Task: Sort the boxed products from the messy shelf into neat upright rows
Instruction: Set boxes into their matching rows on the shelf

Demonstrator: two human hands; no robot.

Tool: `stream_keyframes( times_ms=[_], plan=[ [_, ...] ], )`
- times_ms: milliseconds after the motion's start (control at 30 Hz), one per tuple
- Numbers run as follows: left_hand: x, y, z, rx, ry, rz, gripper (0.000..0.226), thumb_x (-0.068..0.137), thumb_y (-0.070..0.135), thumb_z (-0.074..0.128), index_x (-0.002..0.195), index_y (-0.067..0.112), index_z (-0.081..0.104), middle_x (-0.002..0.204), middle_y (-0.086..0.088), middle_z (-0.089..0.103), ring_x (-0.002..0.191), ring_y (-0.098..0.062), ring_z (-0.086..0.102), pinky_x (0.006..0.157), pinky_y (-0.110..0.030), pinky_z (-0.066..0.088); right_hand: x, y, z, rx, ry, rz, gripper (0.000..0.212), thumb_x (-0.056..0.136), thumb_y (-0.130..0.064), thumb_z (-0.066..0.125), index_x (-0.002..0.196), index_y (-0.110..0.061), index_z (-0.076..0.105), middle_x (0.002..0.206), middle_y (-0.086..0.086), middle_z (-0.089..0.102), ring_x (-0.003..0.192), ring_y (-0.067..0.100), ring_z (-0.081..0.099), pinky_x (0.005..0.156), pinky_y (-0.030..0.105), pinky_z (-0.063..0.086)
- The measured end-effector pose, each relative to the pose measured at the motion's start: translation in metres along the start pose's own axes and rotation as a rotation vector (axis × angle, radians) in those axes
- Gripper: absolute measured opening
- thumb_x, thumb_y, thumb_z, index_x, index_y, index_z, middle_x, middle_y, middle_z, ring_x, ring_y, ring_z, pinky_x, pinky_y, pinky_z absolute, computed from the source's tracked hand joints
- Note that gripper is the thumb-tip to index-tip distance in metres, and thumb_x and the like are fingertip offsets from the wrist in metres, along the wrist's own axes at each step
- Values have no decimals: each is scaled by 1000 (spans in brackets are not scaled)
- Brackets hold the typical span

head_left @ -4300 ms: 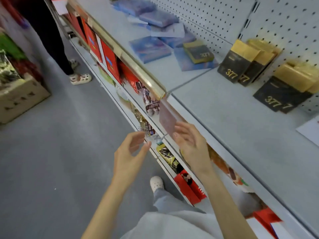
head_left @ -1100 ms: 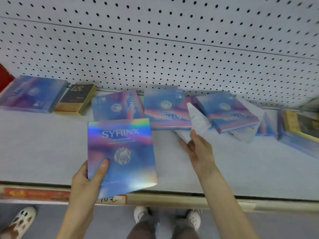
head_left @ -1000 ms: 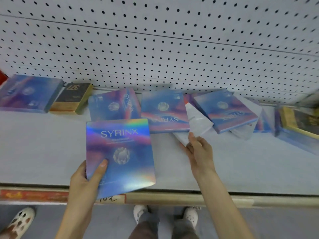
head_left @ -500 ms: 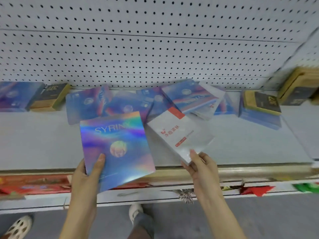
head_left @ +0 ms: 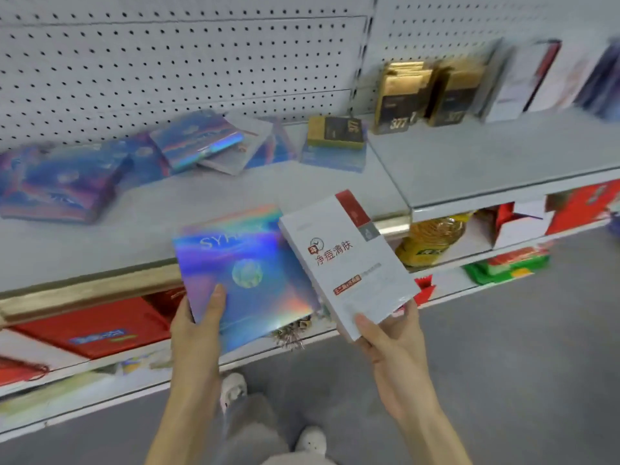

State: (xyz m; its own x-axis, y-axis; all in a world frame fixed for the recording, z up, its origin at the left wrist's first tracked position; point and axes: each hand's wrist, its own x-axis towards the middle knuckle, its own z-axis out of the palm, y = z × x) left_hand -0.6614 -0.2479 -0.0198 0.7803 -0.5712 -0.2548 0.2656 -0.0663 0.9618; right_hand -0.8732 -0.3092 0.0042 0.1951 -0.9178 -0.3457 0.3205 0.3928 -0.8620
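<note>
- Left hand [head_left: 198,320] grips the lower left corner of a shiny blue box [head_left: 245,273], thumb on its face.
- Right hand [head_left: 392,333] grips the bottom end of a white box [head_left: 349,263], thumb on its face. This box tilts left and overlaps the shiny blue box's right edge.
- Both boxes are held clear of the shelf [head_left: 235,196], in front of its front rail.
- On the shelf behind, loose blue boxes [head_left: 67,182] lie flat and crooked, several overlapping.
- Near the shelf's right end, a black-and-gold box [head_left: 335,132] lies flat on a blue one.
- On the next section to the right, upright black-and-gold boxes [head_left: 402,95] stand against the pegboard [head_left: 167,62].
</note>
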Motion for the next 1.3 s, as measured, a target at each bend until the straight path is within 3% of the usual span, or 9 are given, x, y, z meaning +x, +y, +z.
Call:
stream_keyframes(
  times_ms=[300, 367, 500, 633, 767, 833, 933, 1000, 1300],
  plan=[
    [-36, -5, 136, 3, -187, -10, 25, 90, 25, 64, 114, 20, 65, 111, 1, 71, 106, -22, 66, 88, -40, 53, 32, -53, -91, -88, 245, -28, 108, 52, -19, 87, 142, -40, 31, 126, -1, 64, 116, 23, 62, 97, 49, 52],
    [-32, -9, 168, 12, -194, 13, 22, 91, 23, 63, 112, 22, 66, 109, 6, 72, 101, -12, 67, 78, -25, 53, 55, -66, -109, -61, 324, -31, 92, 64, -13, 84, 139, -36, 36, 126, -1, 63, 114, 23, 62, 95, 46, 53],
    [-24, -19, 251, -35, -208, -25, 16, 91, 21, 63, 106, 22, 66, 106, 5, 72, 95, -13, 67, 83, -32, 52, 107, -105, -161, 50, 402, -29, 45, 77, -24, 75, 117, -15, 56, 104, 2, 74, 92, 20, 72, 69, 30, 59],
    [-17, -24, 343, -51, -238, -56, 12, 91, 22, 63, 103, 25, 66, 105, 4, 72, 104, -21, 66, 89, -39, 52, 153, -168, -220, -142, 271, -55, 50, 63, -28, 77, 106, -9, 59, 100, 8, 75, 87, 24, 73, 67, 28, 59],
    [-12, -17, 422, -12, -253, -38, 9, 92, 23, 62, 98, 29, 65, 96, 10, 71, 95, -19, 68, 75, -34, 56, 206, -225, -262, -398, 85, -7, 53, 70, -17, 81, 116, -27, 57, 103, -4, 75, 90, 19, 73, 66, 25, 58],
    [-11, -13, 456, 5, -259, -14, 8, 92, 24, 62, 99, 29, 64, 87, 16, 71, 82, -10, 67, 60, -29, 57, 234, -242, -274, -381, 96, -21, 45, 70, -29, 77, 112, -26, 60, 100, -6, 75, 89, 15, 73, 66, 22, 57],
    [-12, -9, 496, 53, -274, 38, 14, 92, 27, 63, 105, 25, 63, 83, 29, 68, 70, 13, 62, 68, -34, 57, 274, -264, -294, -335, 152, -9, 22, 86, -34, 67, 104, -22, 67, 97, -4, 76, 88, 12, 72, 71, 24, 53],
    [-11, -8, 518, 78, -266, 112, 9, 92, 25, 62, 100, 30, 63, 83, 30, 68, 74, 16, 61, 65, -18, 54, 297, -277, -311, -365, 115, 11, 24, 87, -39, 65, 104, -22, 68, 100, -4, 75, 92, 14, 72, 77, 29, 52],
    [-34, -30, 615, 32, 100, 237, 6, 93, 24, 62, 95, 30, 63, 84, 20, 71, 79, 2, 65, 66, -14, 52, 425, -339, -386, -258, -201, -2, 31, 87, -31, 63, 117, -21, 63, 107, -3, 74, 95, 15, 72, 65, 23, 57]
  ],
)
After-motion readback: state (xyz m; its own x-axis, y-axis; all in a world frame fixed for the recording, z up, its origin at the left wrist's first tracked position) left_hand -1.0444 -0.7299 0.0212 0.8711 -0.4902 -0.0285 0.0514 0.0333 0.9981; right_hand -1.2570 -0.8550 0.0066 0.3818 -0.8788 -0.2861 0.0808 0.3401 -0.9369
